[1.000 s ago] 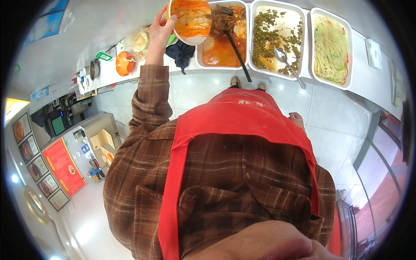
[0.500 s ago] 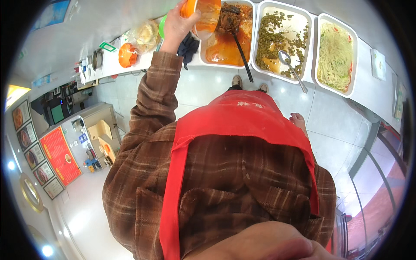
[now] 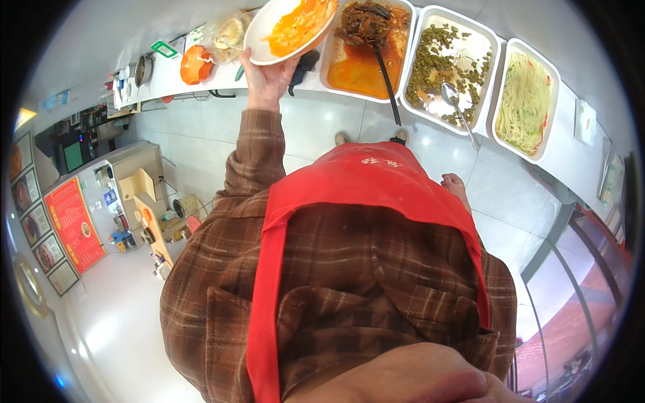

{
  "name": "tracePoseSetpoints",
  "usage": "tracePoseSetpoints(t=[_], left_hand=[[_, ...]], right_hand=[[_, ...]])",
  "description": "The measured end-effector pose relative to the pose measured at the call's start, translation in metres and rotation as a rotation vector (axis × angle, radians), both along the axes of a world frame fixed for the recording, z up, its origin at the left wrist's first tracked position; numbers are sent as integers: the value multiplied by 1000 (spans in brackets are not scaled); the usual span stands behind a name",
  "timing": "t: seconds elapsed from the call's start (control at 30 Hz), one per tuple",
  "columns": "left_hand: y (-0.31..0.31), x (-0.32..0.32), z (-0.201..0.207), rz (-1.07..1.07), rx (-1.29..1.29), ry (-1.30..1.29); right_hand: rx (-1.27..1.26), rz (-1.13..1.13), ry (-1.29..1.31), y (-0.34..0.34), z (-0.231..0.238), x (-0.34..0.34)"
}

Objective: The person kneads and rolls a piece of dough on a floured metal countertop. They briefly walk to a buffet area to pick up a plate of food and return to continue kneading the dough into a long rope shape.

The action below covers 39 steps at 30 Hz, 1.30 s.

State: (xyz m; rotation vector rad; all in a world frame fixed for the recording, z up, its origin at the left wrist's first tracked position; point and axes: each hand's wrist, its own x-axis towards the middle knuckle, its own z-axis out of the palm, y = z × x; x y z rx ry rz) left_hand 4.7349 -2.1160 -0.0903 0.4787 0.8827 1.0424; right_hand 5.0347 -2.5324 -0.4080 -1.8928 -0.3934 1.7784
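My left hand (image 3: 269, 80) is closed on the rim of a wide bowl (image 3: 259, 40), holding it up over the counter beside the first food tray. The bowl is white inside and tilted, with an orange, oily sauce smeared across it. That nearest white tray (image 3: 330, 67) holds dark braised food in reddish-orange liquid, with a black-handled utensil (image 3: 385, 74) resting in it. Low at my right side, beside the red apron, my right hand (image 3: 455, 183) hangs with its fingers curled in and nothing visible in them. Part of it is hidden by the apron.
Farther right stand a tray (image 3: 494, 57) of chopped green vegetables with a metal spoon (image 3: 460, 114) and a tray (image 3: 556, 80) of pale shreds. Left on the counter are stacked orange bowls (image 3: 196, 65), a clear bag (image 3: 230, 37), a metal pot (image 3: 143, 70) and a dark cloth (image 3: 306, 66).
The bowl, earlier tipped at the tray with its orange outside showing, has turned so its sauce-smeared inside shows. It and my left hand are lower and further left. My right hand stays at my side.
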Motion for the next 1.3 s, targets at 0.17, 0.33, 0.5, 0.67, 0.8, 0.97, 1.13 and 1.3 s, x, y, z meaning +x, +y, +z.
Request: tracePoseSetpoints(t=[0.17,0.33,0.5,0.67,0.8,0.97,1.13,1.3], left_hand=[[-40,-37,3,66,-85,-152],[-71,-77,31,23,-27,-247],[-99,-183,71,130,-26,-226],[-120,-320,104,294,74,-173],[-135,-430,124,405,161,-97],[-138,-557,204,593,200,-172],[-146,-663,264,791,170,-317],[-126,-835,378,867,273,-437]], right_hand=[[60,167,-61,21,5,-5],[132,314,-102,60,16,-42],[196,692,-308,110,52,-130],[169,889,-387,146,100,-186],[181,1023,-403,206,133,-258],[247,1167,-408,269,200,-372],[311,1328,-392,307,294,-488],[502,1371,-324,434,350,-703]])
